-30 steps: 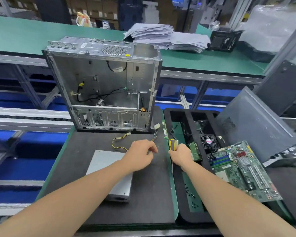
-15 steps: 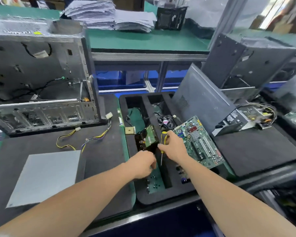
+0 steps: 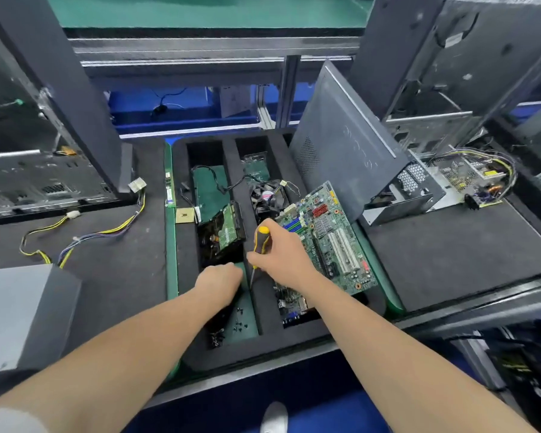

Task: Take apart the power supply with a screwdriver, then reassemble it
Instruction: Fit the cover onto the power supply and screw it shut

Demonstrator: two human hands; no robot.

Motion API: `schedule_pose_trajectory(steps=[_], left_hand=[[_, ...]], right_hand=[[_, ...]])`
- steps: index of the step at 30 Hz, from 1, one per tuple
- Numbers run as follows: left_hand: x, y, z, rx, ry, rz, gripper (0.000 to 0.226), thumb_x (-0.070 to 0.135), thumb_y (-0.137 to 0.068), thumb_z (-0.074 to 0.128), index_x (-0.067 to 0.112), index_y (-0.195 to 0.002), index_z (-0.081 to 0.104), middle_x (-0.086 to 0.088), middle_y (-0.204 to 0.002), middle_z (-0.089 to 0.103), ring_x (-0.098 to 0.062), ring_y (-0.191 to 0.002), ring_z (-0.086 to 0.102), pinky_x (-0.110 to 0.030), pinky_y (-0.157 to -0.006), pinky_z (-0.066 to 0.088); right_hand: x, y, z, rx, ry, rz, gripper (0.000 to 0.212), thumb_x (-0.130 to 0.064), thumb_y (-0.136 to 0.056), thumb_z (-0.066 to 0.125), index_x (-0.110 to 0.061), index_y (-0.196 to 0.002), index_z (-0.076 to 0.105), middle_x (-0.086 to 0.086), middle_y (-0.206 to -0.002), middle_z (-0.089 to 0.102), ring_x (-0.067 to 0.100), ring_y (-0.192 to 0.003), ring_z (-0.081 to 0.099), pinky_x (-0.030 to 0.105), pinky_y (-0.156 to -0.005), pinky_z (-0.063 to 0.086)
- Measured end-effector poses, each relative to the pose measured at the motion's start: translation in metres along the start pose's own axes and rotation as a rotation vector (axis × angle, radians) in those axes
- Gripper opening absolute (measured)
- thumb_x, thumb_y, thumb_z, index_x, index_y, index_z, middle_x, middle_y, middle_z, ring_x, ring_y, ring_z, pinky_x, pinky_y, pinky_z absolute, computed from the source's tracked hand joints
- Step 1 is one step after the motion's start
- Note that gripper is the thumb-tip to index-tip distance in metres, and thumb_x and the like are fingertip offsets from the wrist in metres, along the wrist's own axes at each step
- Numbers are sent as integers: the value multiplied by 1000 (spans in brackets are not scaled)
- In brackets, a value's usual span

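Assembly-line station, green shelf across the top of the frame, desk (image 3: 450, 251) covered in black foam mat. Black foam tray with long compartments (image 3: 263, 348) sits mid-frame.

Right grip (image 3: 281, 254), frame centre, is wrapped round the yellow-and-black-handled screwdriver (image 3: 262, 240), shaft pointing down toward the tray. Left grip (image 3: 219, 281) is just beside it on the left, over the tray's left compartment, fingers curled under; can't tell if it holds anything. Small black screws (image 3: 239, 320) lie loose on the green liner just below it.

Grey sheet-metal power supply box (image 3: 19, 310) lies at lower left on the desk, well apart from both grips. Its yellow, black and purple wire bundle (image 3: 107, 232) trails up and right to white connectors.

Hard drive with green circuit board facing up (image 3: 225, 232) lies in the left compartment above the left grip. Black cooling fan (image 3: 267, 196) is in the next compartment. Green motherboard (image 3: 331, 239) overhangs the tray's right side. Grey perforated side panel (image 3: 341, 151) leans at upper right. Open grey computer case (image 3: 44, 176) stands at upper left.
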State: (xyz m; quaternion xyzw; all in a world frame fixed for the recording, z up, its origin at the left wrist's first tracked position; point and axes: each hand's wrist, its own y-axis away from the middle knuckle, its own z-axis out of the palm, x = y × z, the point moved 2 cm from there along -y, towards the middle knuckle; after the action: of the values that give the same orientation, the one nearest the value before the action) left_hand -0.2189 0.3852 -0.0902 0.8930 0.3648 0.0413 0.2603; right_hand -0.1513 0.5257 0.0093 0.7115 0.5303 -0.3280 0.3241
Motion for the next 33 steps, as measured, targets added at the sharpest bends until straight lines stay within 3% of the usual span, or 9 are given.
schedule_pose_trajectory(steps=[4, 8, 13, 16, 20, 24, 26, 29, 33], left_hand=[[-3, -6, 1, -65, 68, -34, 42, -10, -91, 55, 7, -129, 57, -9, -130, 58, -34, -121, 65, -46, -90, 55], [-4, -1, -1, -62, 96, -58, 45, -15, -88, 57, 5, -127, 59, -9, -126, 56, -36, -120, 64, -46, -82, 54], [-9, 7, -17, -42, 176, -51, 34, -13, -90, 58, -1, -122, 59, -16, -119, 57, -38, -111, 66, -37, -75, 49], [-12, 17, -18, -43, 138, -21, 28, -10, -92, 59, 0, -118, 60, -17, -119, 57, -39, -109, 66, -39, -75, 48], [-5, 25, -8, 24, 48, -12, 37, -15, -85, 57, 8, -113, 63, -11, -118, 61, -35, -108, 67, -41, -74, 51], [1, 31, -3, 125, -24, 69, 27, 0, -87, 62, 14, -110, 66, -8, -115, 65, -32, -108, 66, -38, -81, 47], [7, 36, 4, 104, -42, 94, 23, 4, -86, 61, 15, -106, 68, -8, -113, 68, -33, -106, 67, -38, -87, 47], [20, 39, 9, 53, -5, 73, 23, 2, -86, 58, 13, -105, 67, -11, -111, 69, -37, -100, 70, -38, -75, 46], [31, 34, 11, 46, 20, 77, 27, -5, -86, 60, 7, -110, 65, -14, -113, 67, -40, -102, 70, -41, -76, 51]], right_hand=[[1, -2, -2, -8, 0, 1, 24, -14, -83, 75, -12, -93, 54, 5, -78, 69, 32, -74, 65, 46, -71, 55], [-2, -4, 0, 5, -5, 7, 23, -13, -82, 74, -13, -93, 54, 5, -79, 70, 33, -76, 68, 50, -74, 57], [-8, -10, 0, 46, 2, 39, 29, -9, -83, 74, -15, -98, 50, 6, -81, 69, 32, -76, 69, 51, -68, 59], [-10, -12, 2, 51, 16, 57, 30, -7, -84, 74, -15, -100, 49, 9, -83, 70, 33, -78, 71, 52, -71, 59], [-10, -11, 8, 50, 40, 61, 29, -9, -83, 74, -17, -99, 50, 6, -82, 68, 32, -79, 68, 49, -72, 57], [-8, -11, 8, 51, 65, 47, 30, -10, -84, 74, -17, -100, 50, 5, -81, 68, 21, -68, 59, 38, -63, 51], [-7, -11, 7, 53, 74, 44, 29, -10, -85, 74, -16, -101, 50, 5, -81, 67, 19, -66, 57, 33, -59, 48], [-7, -11, 8, 54, 76, 30, 29, -9, -84, 73, -16, -99, 50, 1, -78, 66, 16, -64, 55, 28, -57, 44], [-6, -9, 9, 46, 91, 16, 29, -10, -83, 73, -18, -98, 49, 0, -78, 65, 18, -64, 54, 34, -59, 47]])
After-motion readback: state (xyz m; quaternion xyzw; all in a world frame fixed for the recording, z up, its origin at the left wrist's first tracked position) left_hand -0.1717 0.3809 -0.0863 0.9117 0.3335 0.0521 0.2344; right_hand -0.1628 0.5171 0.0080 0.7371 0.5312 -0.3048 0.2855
